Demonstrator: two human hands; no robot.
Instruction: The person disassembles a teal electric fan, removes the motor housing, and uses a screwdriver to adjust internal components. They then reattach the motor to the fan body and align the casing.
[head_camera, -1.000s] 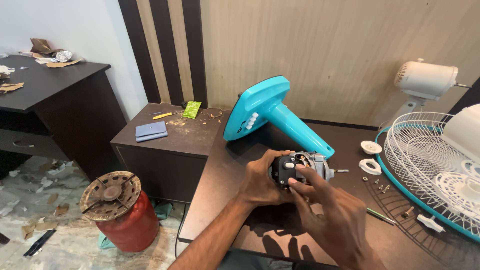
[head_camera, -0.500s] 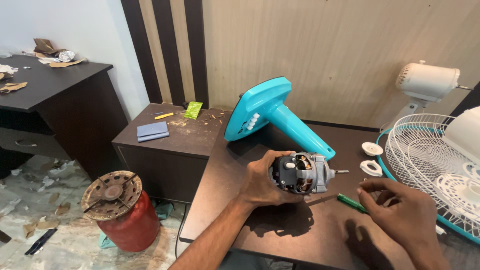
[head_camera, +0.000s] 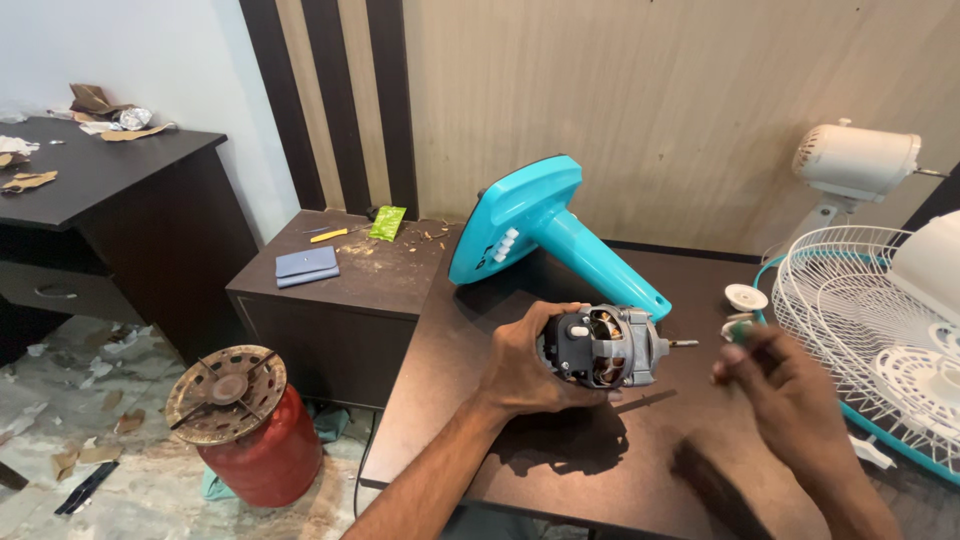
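Observation:
My left hand (head_camera: 522, 362) grips a grey fan motor (head_camera: 605, 348) above the dark brown table (head_camera: 600, 465). The motor's copper windings show and its thin shaft points right. My right hand (head_camera: 785, 390) is blurred, just right of the shaft, with its fingers closed on a thin green tool (head_camera: 738, 328) that pokes up from them. A teal fan base with its stand (head_camera: 540, 225) lies tipped over behind the motor.
A white fan grille (head_camera: 860, 310) with a teal rim lies at the table's right, and a white round cap (head_camera: 745, 297) sits beside it. A white fan housing (head_camera: 855, 160) stands behind. At left are a low cabinet (head_camera: 340, 285), a red gas cylinder (head_camera: 250, 440) and a dark desk (head_camera: 90, 185).
My right hand left the motor, reached to the table on the right, picked up the green tool and has lifted it toward the motor shaft. My left hand kept hold of the motor.

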